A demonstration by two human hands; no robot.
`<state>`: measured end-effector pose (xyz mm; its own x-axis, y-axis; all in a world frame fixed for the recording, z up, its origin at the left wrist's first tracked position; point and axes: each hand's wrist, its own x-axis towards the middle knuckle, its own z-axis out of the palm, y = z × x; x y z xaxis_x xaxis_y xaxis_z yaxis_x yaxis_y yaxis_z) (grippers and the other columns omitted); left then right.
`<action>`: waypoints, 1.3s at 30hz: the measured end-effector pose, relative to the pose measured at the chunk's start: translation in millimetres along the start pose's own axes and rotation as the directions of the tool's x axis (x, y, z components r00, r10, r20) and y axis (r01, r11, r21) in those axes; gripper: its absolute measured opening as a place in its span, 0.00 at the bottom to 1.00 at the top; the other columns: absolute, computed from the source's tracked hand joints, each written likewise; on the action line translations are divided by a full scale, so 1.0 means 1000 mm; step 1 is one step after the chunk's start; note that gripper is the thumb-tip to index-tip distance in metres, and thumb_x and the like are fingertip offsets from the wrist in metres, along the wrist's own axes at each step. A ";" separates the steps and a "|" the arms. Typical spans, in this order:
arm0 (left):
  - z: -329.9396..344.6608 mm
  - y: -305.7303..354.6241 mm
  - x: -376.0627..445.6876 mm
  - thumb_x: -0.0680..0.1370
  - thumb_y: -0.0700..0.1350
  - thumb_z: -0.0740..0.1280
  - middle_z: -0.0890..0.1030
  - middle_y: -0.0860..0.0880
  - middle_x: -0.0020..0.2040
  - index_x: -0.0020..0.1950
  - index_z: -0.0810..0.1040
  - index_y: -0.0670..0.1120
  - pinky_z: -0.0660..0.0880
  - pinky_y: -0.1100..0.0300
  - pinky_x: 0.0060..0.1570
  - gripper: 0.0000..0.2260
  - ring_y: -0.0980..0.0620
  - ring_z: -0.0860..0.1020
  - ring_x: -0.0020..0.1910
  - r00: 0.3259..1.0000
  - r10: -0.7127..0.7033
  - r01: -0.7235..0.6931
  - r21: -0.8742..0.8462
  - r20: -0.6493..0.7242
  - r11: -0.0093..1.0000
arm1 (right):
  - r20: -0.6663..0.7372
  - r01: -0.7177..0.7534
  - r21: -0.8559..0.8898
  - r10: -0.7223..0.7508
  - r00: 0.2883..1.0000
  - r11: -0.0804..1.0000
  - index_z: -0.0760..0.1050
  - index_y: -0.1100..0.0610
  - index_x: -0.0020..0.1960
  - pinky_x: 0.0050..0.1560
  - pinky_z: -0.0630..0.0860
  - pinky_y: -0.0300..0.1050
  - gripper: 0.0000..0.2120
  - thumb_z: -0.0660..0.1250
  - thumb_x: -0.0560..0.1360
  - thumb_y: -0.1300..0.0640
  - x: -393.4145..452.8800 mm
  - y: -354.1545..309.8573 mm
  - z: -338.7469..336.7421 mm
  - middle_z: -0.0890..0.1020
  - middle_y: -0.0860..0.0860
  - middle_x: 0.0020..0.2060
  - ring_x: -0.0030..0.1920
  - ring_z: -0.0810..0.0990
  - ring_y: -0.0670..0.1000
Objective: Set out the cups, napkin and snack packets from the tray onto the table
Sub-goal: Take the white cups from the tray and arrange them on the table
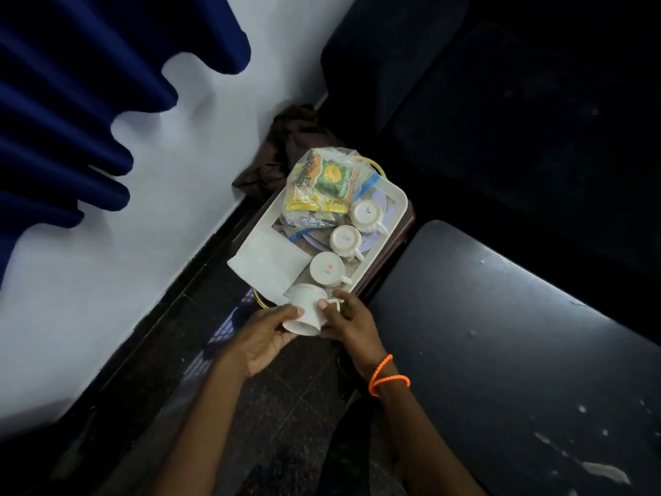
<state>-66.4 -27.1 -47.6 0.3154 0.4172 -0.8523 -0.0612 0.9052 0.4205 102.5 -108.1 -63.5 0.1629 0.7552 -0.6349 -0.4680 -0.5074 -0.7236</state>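
A white tray (400,199) sits on a small dark stand near the wall. On it lie a clear bag of snack packets (322,186), a folded white napkin (269,263) and three white cups turned upside down (365,211) (346,239) (326,269). At the tray's near end both hands hold a fourth white cup (307,309), tilted on its side. My left hand (263,336) grips its rim end. My right hand (352,325) pinches it at the handle side.
A dark round table (518,352) spreads to the right of the tray. A dark sofa (500,112) stands behind it. A brown cloth (286,145) lies by the white wall, and blue curtains (71,102) hang at the left.
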 end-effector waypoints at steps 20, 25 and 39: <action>0.251 -0.196 0.075 0.63 0.31 0.79 0.86 0.51 0.61 0.66 0.81 0.48 0.79 0.57 0.63 0.33 0.51 0.83 0.60 0.884 0.101 -0.466 0.847 0.456 0.255 | -0.384 0.040 -0.539 -0.288 0.877 0.841 0.77 0.50 0.63 0.59 0.81 0.43 0.33 0.83 0.61 0.64 -0.106 0.049 -0.291 0.84 0.50 0.58 0.57 0.84 0.50; 0.276 -0.245 0.082 0.66 0.34 0.79 0.84 0.48 0.62 0.64 0.80 0.45 0.78 0.52 0.64 0.27 0.47 0.81 0.62 0.827 0.082 -0.561 0.814 0.555 0.147 | -0.498 -0.028 -0.516 -0.273 0.823 0.856 0.77 0.53 0.61 0.57 0.82 0.56 0.29 0.80 0.63 0.66 -0.131 0.077 -0.323 0.83 0.51 0.57 0.56 0.83 0.54; 0.278 -0.285 0.099 0.67 0.29 0.75 0.81 0.46 0.67 0.68 0.79 0.44 0.73 0.55 0.68 0.30 0.44 0.77 0.67 0.793 0.073 -0.609 0.792 0.605 0.049 | -0.553 -0.222 -0.566 -0.166 0.816 0.794 0.74 0.50 0.66 0.62 0.78 0.58 0.34 0.79 0.63 0.62 -0.138 0.099 -0.341 0.82 0.49 0.61 0.62 0.80 0.54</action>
<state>245.1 -265.9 -165.1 0.8187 0.3482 -0.4567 0.5547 -0.2736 0.7858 330.3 -403.8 -140.0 0.6914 0.4710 -0.5478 0.0837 -0.8054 -0.5868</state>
